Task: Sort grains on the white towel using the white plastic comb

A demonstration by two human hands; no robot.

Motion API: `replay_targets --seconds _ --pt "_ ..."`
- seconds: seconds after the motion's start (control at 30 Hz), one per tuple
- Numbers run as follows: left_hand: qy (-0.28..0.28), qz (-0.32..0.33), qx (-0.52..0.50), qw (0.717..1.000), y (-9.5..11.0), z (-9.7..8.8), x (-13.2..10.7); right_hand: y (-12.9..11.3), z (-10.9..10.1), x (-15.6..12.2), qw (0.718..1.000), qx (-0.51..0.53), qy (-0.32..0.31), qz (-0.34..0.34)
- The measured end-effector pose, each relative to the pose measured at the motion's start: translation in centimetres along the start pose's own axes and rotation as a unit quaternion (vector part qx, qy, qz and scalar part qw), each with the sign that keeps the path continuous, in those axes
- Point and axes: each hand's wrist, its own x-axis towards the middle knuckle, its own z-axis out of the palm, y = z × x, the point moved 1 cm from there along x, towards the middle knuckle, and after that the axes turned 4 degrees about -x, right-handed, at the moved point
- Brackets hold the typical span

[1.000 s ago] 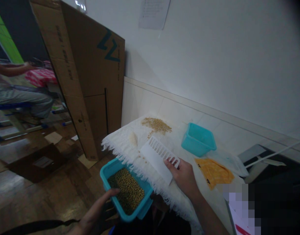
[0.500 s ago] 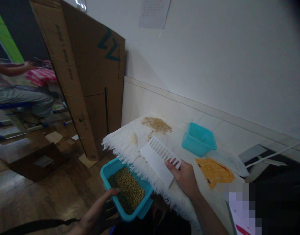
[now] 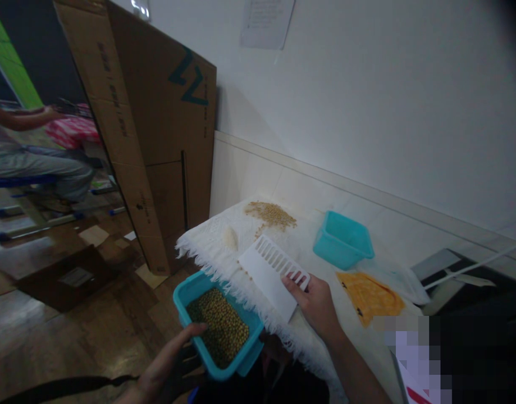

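My left hand (image 3: 173, 353) grips the near left rim of a teal plastic tub (image 3: 182, 303), its thumb over the edge. Yellowish and green beans (image 3: 222, 322) fill the bottom of this tub, which sits against the front edge of the table. In my right hand (image 3: 314, 303) is a flat white plastic scraper (image 3: 268, 275) with a row of slots along one side. It lies low over the fringed white cloth (image 3: 249, 292), with a few loose beans at its left edge. Farther back on the cloth rests a spread pile of pale beans (image 3: 274, 214).
A second teal tub (image 3: 344, 241) stands at the back right, with a yellow cloth (image 3: 371, 297) in front of it. A tall cardboard box (image 3: 156, 140) rises left of the table. Beyond it sits another person (image 3: 39, 163). Flattened cardboard (image 3: 68, 278) lies on the floor.
The white scraper in my right hand has shifted very slightly left. My left hand and the tub of beans have barely moved.
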Motion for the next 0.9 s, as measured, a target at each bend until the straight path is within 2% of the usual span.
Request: replay_targets --seconds 0.17,0.43,0.77,0.83,0.9 --pt "0.007 -0.009 0.007 1.000 0.3 0.3 -0.1 -0.1 0.5 0.3 1.000 0.001 0.003 -0.014" --pt "0.028 -0.012 0.018 0.999 1.0 -0.4 0.5 -1.1 0.8 0.7 1.000 0.003 -0.015 -0.024" --pt "0.011 -0.006 0.022 1.000 1.3 -0.7 0.5 -2.7 1.7 -2.6 0.996 -0.013 -0.075 -0.043" --pt "0.007 -0.008 0.022 1.000 1.4 -0.5 0.3 -2.8 1.7 -2.8 0.997 -0.009 -0.066 -0.034" --pt "0.010 -0.008 0.018 1.000 1.5 -0.2 0.1 -2.5 1.4 -2.5 0.999 -0.005 -0.027 -0.017"
